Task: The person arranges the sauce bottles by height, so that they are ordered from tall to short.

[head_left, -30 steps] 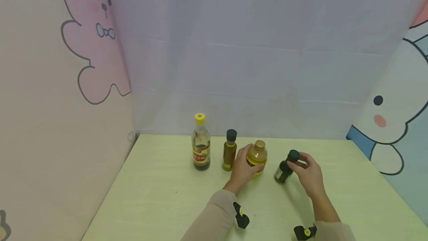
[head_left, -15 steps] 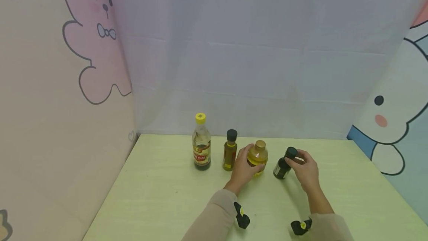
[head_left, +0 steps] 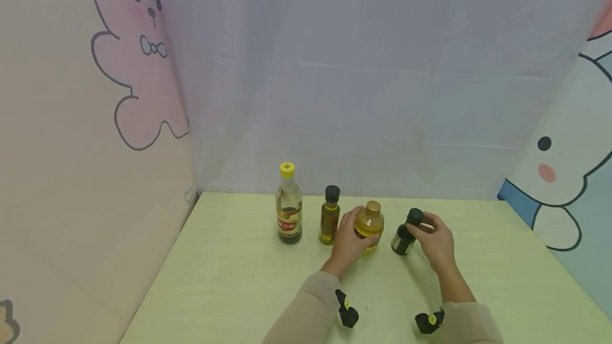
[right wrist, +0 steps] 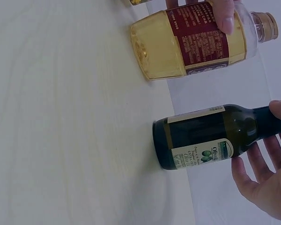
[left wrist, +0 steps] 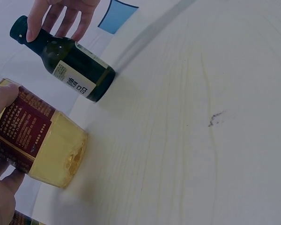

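My left hand (head_left: 346,240) grips a clear bottle of yellow oil (head_left: 370,225) round its body, thumb on one side and fingers on the other. In the left wrist view that oil bottle (left wrist: 61,147) shows a dark red label. My right hand (head_left: 436,240) holds a dark green olive oil bottle (head_left: 404,239) by its neck, just under the cap. Its pale label (right wrist: 206,153) with printed olives faces the right wrist camera. The two bottles stand side by side with a gap between them. Whether the olive oil bottle's base rests fully on the table I cannot tell.
Left of my left hand stands a slim oil bottle (head_left: 329,219) with a black cap. Beyond it is a taller bottle of dark liquid (head_left: 289,216) with a yellow cap. The pale table (head_left: 215,280) ends at a hanging white cloth (head_left: 311,94) behind.
My right hand and the olive oil bottle have moved slightly left and away from me, nearer the yellow oil bottle. The left hand has stayed on its bottle.
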{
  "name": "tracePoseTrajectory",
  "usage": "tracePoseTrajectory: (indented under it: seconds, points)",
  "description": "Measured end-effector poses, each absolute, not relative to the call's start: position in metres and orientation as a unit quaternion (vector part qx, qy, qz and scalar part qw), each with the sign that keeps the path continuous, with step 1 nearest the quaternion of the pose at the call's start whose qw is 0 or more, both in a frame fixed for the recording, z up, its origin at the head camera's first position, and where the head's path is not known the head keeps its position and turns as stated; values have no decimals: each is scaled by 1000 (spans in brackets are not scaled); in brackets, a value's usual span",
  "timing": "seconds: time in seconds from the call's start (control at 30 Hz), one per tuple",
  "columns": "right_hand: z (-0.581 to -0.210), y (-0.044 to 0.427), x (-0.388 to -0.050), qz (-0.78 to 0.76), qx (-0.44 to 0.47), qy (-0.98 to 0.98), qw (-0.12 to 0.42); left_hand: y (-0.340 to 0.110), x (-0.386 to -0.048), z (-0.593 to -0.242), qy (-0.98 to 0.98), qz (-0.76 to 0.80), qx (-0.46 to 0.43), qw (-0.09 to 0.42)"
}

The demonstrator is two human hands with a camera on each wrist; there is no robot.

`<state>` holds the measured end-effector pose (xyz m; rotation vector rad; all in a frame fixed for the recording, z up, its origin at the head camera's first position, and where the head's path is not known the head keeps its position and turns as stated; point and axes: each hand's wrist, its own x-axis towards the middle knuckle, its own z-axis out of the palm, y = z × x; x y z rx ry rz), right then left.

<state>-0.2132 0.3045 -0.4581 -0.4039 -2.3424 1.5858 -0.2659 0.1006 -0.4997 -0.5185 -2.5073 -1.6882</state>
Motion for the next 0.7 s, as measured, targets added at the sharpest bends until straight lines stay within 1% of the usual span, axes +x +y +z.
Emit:
tracePoseTrajectory:
  seconds: [0.23, 0.53, 0.7]
  points:
    - [-460, 306, -215, 553, -133, -811, 139, 101, -266, -499, -817, -550, -170, 39]
    - [-459, 305, -216, 567, -128, -804, 122, 102, -268, -504, -821, -539, -182, 48]
    - [-460, 305, -215, 562, -127, -808, 127, 102, -267, -503, -820, -539, -184, 48]
